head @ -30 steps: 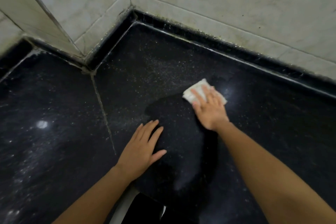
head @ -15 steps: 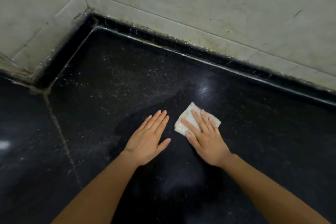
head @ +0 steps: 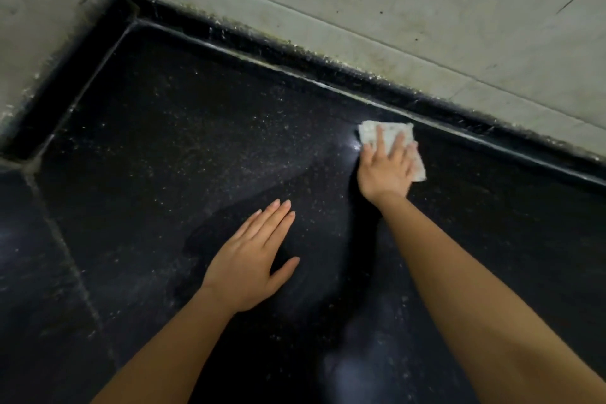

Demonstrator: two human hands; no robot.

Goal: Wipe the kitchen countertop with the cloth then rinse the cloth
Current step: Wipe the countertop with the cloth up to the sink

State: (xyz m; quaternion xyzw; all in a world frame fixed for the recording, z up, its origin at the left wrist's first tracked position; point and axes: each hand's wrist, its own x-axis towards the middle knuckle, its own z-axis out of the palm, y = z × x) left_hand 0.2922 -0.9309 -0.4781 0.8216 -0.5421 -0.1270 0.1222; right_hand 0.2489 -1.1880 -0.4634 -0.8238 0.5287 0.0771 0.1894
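A small pale folded cloth [head: 390,134] lies flat on the black speckled countertop [head: 203,147], close to its raised back edge. My right hand [head: 385,167] presses down on the cloth with fingers spread, covering its lower half. My left hand [head: 254,256] rests palm-down on the counter nearer to me, fingers straight and together, holding nothing. A darker wet streak runs across the stone between the two hands.
A black upstand [head: 328,69] borders the counter at the back and left, meeting in a corner at the upper left. Pale tiled walls [head: 393,3] rise behind it. A grout seam [head: 62,239] crosses the counter on the left.
My right hand has pushed the cloth away from me, from beside the left hand up to the back edge. The left hand stays flat on the counter. The view has shifted slightly.
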